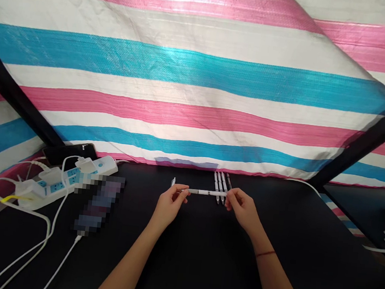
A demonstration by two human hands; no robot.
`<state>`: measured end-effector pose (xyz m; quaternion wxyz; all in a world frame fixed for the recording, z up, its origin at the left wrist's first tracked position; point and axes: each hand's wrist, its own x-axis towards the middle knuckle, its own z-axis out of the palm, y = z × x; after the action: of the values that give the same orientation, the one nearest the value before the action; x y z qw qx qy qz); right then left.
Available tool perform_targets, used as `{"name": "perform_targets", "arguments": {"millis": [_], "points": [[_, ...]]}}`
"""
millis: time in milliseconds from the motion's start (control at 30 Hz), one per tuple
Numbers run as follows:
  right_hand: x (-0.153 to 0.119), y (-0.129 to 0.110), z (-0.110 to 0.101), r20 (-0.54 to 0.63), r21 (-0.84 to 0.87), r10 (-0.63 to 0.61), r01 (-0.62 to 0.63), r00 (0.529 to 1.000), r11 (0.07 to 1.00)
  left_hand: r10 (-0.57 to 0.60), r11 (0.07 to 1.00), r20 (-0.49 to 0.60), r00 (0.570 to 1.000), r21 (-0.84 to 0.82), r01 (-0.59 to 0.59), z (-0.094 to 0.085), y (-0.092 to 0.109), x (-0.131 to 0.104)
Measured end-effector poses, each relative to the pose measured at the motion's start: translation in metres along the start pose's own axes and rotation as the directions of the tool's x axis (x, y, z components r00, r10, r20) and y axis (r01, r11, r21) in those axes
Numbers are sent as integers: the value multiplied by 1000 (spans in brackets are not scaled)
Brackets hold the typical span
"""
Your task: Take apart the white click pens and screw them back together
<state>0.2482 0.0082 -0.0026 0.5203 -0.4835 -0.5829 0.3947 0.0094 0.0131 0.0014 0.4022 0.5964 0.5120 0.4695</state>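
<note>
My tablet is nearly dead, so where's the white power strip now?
In the head view, the power strip lies on the left side of the black table, left of the left hand, with a phone just behind it.

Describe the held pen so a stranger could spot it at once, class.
Below the striped sheet, find the black desk. Above it, the left hand and right hand hold one white pen sideways between them, unlike the row of pens behind.

So both hands have a white pen pinched by its ends, power strip near the table's left edge.
</note>
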Motion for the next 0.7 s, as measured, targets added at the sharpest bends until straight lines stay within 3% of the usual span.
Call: {"name": "perform_targets", "arguments": {"millis": [200, 300, 467, 700], "points": [[-2, -2, 2, -28, 105, 17, -14, 999, 994, -2, 998, -9, 1000, -55, 2, 1, -2, 0], [-4, -4, 2, 58, 9, 11, -11, 998, 1000, -1, 996, 3, 1000, -89, 1, 2, -2, 0], [-4, -2, -1, 67, -126, -12, 20, 998, 992, 2, 997, 21, 1000, -77, 0, 5, -3, -1], [-5, -1, 1, 93, -50, -18, 23, 996, 998, 43, 999, 35, 998, -1, -43, 7, 2, -5]]}}
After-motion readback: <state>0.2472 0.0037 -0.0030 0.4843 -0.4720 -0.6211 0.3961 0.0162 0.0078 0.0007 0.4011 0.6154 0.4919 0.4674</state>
